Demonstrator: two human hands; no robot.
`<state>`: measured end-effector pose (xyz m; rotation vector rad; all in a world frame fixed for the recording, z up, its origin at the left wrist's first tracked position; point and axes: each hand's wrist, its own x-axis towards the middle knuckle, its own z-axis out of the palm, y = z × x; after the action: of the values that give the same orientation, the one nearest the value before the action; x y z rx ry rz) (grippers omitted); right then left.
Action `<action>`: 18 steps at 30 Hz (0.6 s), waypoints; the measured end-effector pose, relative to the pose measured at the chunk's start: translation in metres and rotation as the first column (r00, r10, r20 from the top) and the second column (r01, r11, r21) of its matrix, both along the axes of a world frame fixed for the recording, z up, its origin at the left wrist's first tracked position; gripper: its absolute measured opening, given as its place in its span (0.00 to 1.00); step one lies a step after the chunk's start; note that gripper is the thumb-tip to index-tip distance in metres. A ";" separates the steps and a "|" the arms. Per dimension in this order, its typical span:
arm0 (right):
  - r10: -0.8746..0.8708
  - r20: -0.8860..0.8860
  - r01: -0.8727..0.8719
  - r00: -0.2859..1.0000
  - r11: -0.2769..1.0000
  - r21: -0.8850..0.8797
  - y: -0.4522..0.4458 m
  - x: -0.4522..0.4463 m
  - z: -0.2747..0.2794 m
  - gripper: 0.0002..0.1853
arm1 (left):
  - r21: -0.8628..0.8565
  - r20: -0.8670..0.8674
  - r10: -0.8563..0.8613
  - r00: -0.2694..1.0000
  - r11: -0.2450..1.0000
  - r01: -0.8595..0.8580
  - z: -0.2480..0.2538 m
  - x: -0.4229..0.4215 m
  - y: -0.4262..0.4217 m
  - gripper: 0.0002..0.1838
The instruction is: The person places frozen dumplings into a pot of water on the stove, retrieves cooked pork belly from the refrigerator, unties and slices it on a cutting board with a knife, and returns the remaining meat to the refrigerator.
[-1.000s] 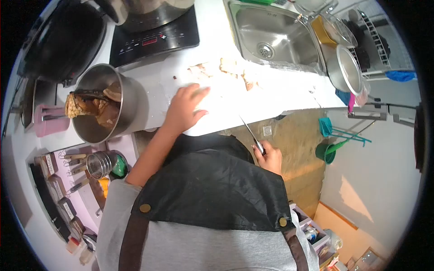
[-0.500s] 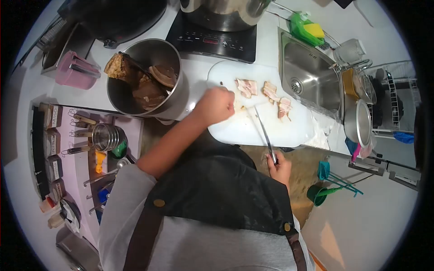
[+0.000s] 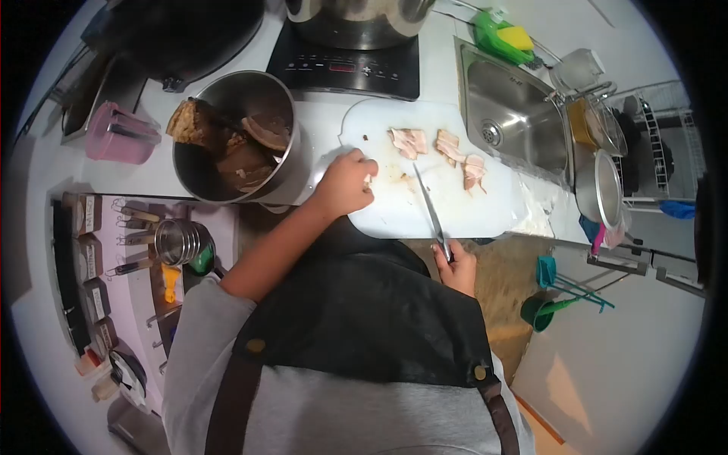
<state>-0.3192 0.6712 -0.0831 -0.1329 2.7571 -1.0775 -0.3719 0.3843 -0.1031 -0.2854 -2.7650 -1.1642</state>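
Note:
My right hand [image 3: 456,267] is wrapped round the handle of a knife [image 3: 429,203]. Its blade points away from me over the white cutting board [image 3: 394,216]. Over the board's left edge is my left hand [image 3: 346,182], fingers curled closed; a small pale bit shows at the fingertips, too small to name. Three groups of sliced fatty meat lie beyond the knife tip: a left one [image 3: 409,142], a middle one [image 3: 449,145] and a right one [image 3: 474,173]. Small dark crumbs dot the board.
Left of the board stands a deep metal pot [image 3: 292,163] with large browned meat chunks [image 3: 246,163]. An induction cooker [image 3: 341,72] bearing a big steel pot [image 3: 364,23] is behind. The sink [image 3: 516,114] lies right, a pink jug [image 3: 121,136] far left.
My left hand has shifted slightly left and down, towards the board's edge. The knife and my right hand have moved a little left.

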 end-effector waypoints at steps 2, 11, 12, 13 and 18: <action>0.018 -0.017 -0.018 1.000 1.000 0.000 0.001 0.001 -0.003 0.11 | -0.017 0.050 0.001 0.999 1.000 -0.001 0.009 -0.005 0.004 0.14; -0.013 -0.066 0.012 0.998 1.000 -0.015 0.009 -0.002 -0.002 0.11 | 0.012 -0.210 0.328 0.921 0.943 -0.333 0.128 0.021 -0.045 0.10; -0.008 -0.069 0.007 0.998 1.000 -0.018 0.011 -0.002 -0.002 0.11 | -0.075 -0.236 0.387 0.891 0.907 -0.414 0.137 0.028 -0.061 0.09; -0.001 -0.072 0.000 0.997 1.000 -0.022 0.012 -0.003 -0.002 0.10 | -0.159 -0.269 0.442 0.856 0.856 -0.492 0.140 0.034 -0.076 0.09; 0.017 -0.098 -0.020 0.995 1.000 -0.023 0.017 -0.005 -0.009 0.10 | -0.452 -0.091 0.455 0.886 0.774 -0.443 0.132 0.036 -0.117 0.06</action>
<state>-0.3243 0.6885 -0.0924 -0.2199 2.8238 -1.1293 -0.3359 0.2673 0.0290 0.3472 -2.8566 -0.3853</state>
